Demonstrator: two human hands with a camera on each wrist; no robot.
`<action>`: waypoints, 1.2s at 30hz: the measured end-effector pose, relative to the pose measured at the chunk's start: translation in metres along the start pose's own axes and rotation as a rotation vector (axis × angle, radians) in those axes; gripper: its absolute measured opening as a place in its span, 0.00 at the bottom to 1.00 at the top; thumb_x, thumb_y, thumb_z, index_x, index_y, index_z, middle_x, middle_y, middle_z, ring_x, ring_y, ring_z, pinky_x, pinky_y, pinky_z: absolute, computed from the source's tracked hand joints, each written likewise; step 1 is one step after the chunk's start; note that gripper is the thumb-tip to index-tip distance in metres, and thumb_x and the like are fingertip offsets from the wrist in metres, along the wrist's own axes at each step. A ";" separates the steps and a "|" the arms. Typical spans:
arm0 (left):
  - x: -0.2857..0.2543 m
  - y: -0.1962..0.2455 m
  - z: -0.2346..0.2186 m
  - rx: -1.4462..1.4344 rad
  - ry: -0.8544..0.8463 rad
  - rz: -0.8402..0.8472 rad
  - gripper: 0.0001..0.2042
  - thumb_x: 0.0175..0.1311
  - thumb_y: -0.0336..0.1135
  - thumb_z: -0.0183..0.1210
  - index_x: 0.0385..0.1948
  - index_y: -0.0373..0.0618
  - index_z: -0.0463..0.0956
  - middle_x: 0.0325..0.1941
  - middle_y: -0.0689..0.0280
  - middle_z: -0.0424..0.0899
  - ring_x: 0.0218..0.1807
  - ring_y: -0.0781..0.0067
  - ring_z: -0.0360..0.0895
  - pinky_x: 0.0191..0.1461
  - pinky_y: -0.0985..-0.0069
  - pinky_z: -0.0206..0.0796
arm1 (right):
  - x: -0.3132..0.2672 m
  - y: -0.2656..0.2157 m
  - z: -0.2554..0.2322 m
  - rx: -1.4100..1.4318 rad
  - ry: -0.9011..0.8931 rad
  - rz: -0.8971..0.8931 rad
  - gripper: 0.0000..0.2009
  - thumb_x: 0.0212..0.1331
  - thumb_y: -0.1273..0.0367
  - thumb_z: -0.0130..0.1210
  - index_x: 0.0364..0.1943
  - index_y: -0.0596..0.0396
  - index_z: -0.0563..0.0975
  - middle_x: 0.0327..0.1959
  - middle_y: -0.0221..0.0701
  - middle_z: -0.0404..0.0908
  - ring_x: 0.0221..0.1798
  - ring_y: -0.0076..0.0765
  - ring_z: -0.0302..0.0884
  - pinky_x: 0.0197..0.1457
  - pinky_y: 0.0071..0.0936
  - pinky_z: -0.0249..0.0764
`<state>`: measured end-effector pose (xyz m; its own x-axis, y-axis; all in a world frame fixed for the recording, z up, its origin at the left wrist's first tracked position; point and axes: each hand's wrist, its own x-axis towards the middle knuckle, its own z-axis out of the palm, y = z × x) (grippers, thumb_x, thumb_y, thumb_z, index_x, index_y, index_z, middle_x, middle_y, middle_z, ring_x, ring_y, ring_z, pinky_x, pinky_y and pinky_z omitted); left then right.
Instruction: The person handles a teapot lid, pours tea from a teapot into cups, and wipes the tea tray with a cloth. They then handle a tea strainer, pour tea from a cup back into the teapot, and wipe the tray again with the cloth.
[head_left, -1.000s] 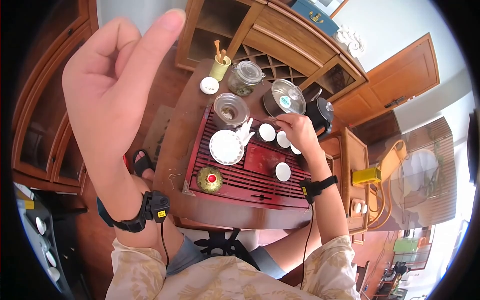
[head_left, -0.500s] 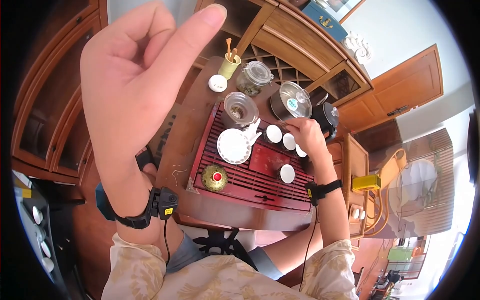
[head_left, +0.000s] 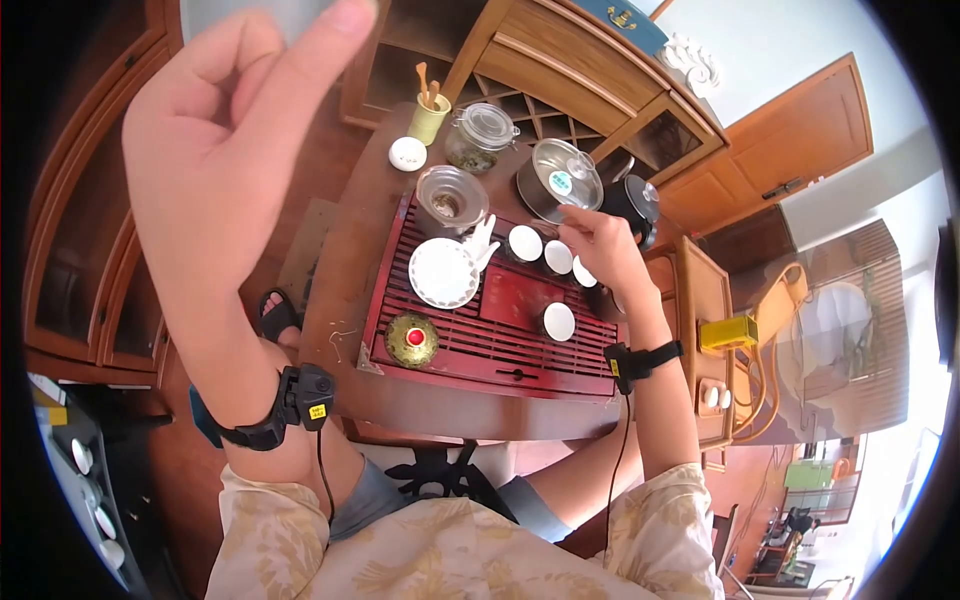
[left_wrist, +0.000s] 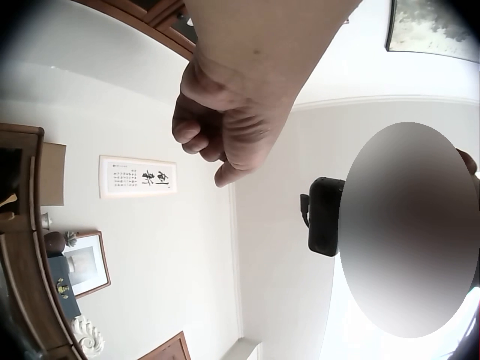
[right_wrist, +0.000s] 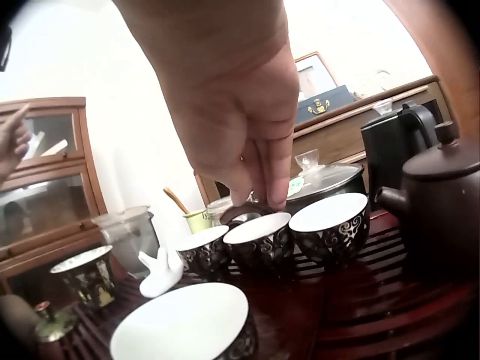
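Three cups (head_left: 558, 257) in a row on tray (head_left: 470, 352), fourth cup (head_left: 558, 322) before them, pot (head_left: 552, 190) behind

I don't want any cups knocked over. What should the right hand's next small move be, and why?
Probably lift straight up before going sideways: the right hand seems to pinch a dark curved thing, close behind three cups standing in a row.

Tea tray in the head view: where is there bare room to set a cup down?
The tray is bare on the slats between the red-knobbed lid and the lone cup, and on the panel between that cup and the white bowl. Crowded: around the three-cup row, beneath the right hand.
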<state>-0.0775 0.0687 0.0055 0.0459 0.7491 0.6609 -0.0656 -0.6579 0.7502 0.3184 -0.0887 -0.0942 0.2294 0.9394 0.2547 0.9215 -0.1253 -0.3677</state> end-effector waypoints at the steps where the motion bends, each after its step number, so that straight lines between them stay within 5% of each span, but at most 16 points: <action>1: 0.000 -0.001 -0.001 0.010 0.001 0.004 0.25 0.77 0.32 0.73 0.21 0.53 0.64 0.25 0.83 0.57 0.28 0.91 0.50 0.33 0.80 0.40 | -0.005 -0.001 -0.006 0.016 0.048 0.007 0.13 0.69 0.71 0.68 0.55 0.59 0.89 0.42 0.52 0.92 0.45 0.58 0.93 0.52 0.43 0.88; 3: 0.001 -0.003 -0.002 0.001 0.000 0.013 0.24 0.77 0.31 0.73 0.21 0.52 0.65 0.25 0.83 0.58 0.28 0.91 0.51 0.33 0.80 0.40 | -0.018 -0.012 -0.022 0.046 0.145 0.018 0.14 0.69 0.70 0.69 0.55 0.60 0.89 0.42 0.50 0.93 0.43 0.57 0.94 0.52 0.42 0.88; 4: 0.002 -0.003 -0.002 -0.018 -0.004 0.016 0.24 0.78 0.32 0.73 0.21 0.52 0.66 0.25 0.83 0.59 0.28 0.91 0.51 0.33 0.80 0.40 | -0.024 -0.023 -0.034 0.053 0.091 0.148 0.17 0.68 0.67 0.72 0.56 0.62 0.88 0.47 0.50 0.94 0.49 0.55 0.95 0.56 0.43 0.88; 7: 0.003 -0.009 -0.006 -0.004 -0.024 0.037 0.24 0.78 0.32 0.72 0.22 0.52 0.66 0.25 0.83 0.59 0.27 0.92 0.52 0.33 0.80 0.40 | -0.048 0.001 -0.038 -0.127 0.094 0.054 0.19 0.66 0.66 0.73 0.58 0.62 0.88 0.54 0.51 0.92 0.59 0.55 0.92 0.64 0.44 0.85; 8: 0.004 -0.011 -0.007 0.010 -0.035 0.048 0.23 0.78 0.32 0.72 0.22 0.52 0.67 0.25 0.83 0.59 0.27 0.92 0.52 0.33 0.80 0.40 | -0.055 0.004 -0.040 -0.094 0.060 0.165 0.21 0.66 0.65 0.74 0.60 0.60 0.88 0.59 0.51 0.91 0.65 0.57 0.88 0.70 0.45 0.82; 11: 0.002 -0.012 -0.007 0.056 -0.013 0.024 0.23 0.79 0.34 0.72 0.22 0.53 0.67 0.24 0.83 0.59 0.27 0.92 0.51 0.33 0.80 0.39 | -0.079 0.025 -0.046 -0.184 0.113 0.130 0.23 0.67 0.62 0.74 0.62 0.59 0.87 0.57 0.48 0.92 0.64 0.54 0.90 0.69 0.42 0.83; 17: 0.003 0.001 0.002 -0.003 -0.003 0.067 0.23 0.80 0.35 0.71 0.21 0.54 0.69 0.23 0.82 0.60 0.25 0.91 0.51 0.32 0.80 0.38 | -0.136 0.071 -0.047 0.012 0.085 0.355 0.21 0.72 0.68 0.66 0.67 0.57 0.84 0.61 0.50 0.90 0.62 0.56 0.90 0.66 0.43 0.84; 19: 0.002 -0.003 -0.002 -0.017 -0.027 0.049 0.15 0.77 0.29 0.71 0.26 0.46 0.77 0.27 0.82 0.58 0.29 0.90 0.51 0.34 0.80 0.40 | -0.151 0.082 -0.042 0.059 0.098 0.407 0.20 0.75 0.71 0.63 0.69 0.57 0.83 0.60 0.49 0.91 0.61 0.51 0.91 0.65 0.39 0.84; 21: 0.002 -0.006 -0.004 -0.021 -0.039 0.035 0.12 0.76 0.26 0.71 0.29 0.42 0.80 0.29 0.82 0.56 0.31 0.90 0.52 0.36 0.80 0.41 | -0.161 0.082 -0.037 0.040 0.146 0.395 0.19 0.77 0.74 0.60 0.70 0.58 0.82 0.59 0.48 0.92 0.60 0.42 0.92 0.64 0.35 0.84; 27: 0.002 -0.003 0.001 -0.038 -0.057 0.061 0.13 0.76 0.26 0.71 0.28 0.43 0.80 0.29 0.82 0.58 0.30 0.90 0.52 0.36 0.80 0.40 | -0.190 0.072 -0.016 0.025 0.233 0.422 0.22 0.75 0.77 0.61 0.72 0.57 0.82 0.51 0.45 0.94 0.52 0.37 0.93 0.60 0.32 0.85; 32: 0.002 -0.002 0.001 0.004 -0.062 0.005 0.14 0.77 0.27 0.70 0.27 0.44 0.79 0.27 0.83 0.60 0.29 0.92 0.52 0.35 0.81 0.39 | -0.207 0.055 -0.007 -0.038 0.282 0.413 0.20 0.73 0.76 0.65 0.67 0.60 0.85 0.47 0.50 0.91 0.48 0.50 0.93 0.53 0.35 0.84; 36: 0.003 -0.005 0.001 -0.021 -0.064 0.033 0.15 0.78 0.28 0.70 0.26 0.46 0.77 0.26 0.83 0.60 0.28 0.92 0.51 0.34 0.82 0.38 | -0.227 0.027 -0.011 -0.008 0.231 0.442 0.20 0.73 0.77 0.64 0.67 0.63 0.84 0.48 0.49 0.92 0.49 0.47 0.93 0.54 0.35 0.85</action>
<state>-0.0763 0.0737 0.0040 0.1073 0.7199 0.6858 -0.0888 -0.6801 0.7278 0.2944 -0.3085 -0.1521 0.6614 0.7008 0.2673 0.7222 -0.4990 -0.4789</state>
